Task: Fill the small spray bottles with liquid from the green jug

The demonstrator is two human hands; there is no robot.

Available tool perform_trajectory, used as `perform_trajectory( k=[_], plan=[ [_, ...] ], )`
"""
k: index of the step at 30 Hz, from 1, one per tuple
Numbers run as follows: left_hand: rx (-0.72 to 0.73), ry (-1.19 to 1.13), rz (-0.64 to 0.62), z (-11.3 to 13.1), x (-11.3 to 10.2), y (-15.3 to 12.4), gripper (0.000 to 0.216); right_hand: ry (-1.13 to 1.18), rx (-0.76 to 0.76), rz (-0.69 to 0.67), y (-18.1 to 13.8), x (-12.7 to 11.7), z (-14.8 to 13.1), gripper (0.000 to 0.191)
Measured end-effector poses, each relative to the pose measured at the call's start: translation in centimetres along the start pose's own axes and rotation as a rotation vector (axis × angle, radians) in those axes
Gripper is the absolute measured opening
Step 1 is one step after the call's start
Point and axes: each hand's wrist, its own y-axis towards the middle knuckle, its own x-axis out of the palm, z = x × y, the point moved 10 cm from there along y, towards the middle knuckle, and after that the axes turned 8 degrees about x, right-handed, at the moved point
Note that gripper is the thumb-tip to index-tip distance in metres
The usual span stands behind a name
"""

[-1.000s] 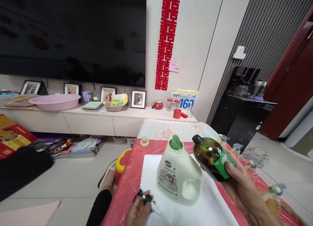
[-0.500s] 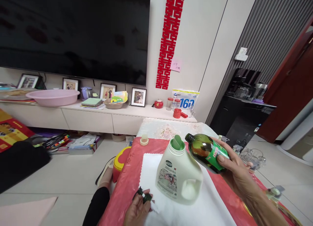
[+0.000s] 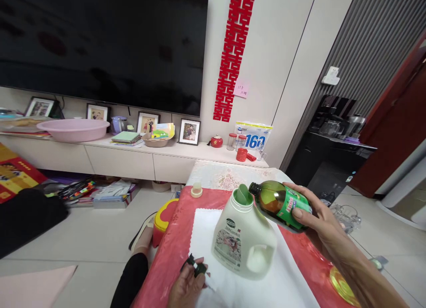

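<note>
My right hand [image 3: 316, 215] grips a dark green glass bottle [image 3: 276, 200] with a green label, tilted nearly level, its open neck pointing left at the green spout of a cream detergent jug [image 3: 242, 237]. The jug stands upright on a white cloth [image 3: 213, 237] over a red table cover [image 3: 173, 250]. My left hand [image 3: 188, 286] rests at the table's near edge, pinching a small dark cap [image 3: 196, 266].
A cream lid [image 3: 196, 191] lies at the far left of the table. A yellow-red container [image 3: 163, 221] sits on the floor beside it. Glass jars [image 3: 346, 215] stand right of the table. Beyond the table is a long TV cabinet [image 3: 133, 159] with a pink basin [image 3: 73, 129].
My right hand has lowered the green bottle and tipped it flatter, bringing its neck close to the jug's spout. My left hand has stayed put with the cap.
</note>
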Motion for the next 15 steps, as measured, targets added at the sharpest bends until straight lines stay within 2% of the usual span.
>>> perform_trajectory(
  k=[7, 15],
  plan=[
    [-0.019, -0.002, -0.001, -0.8, -0.3, 0.3, 0.067, -0.061, 0.005, -0.008, 0.2, 0.3, -0.6, 0.076],
    [-0.001, -0.026, -0.004, -0.7, -0.1, 0.2, 0.065, -0.118, 0.021, -0.010, 0.2, 0.2, -1.3, 0.079]
  ],
)
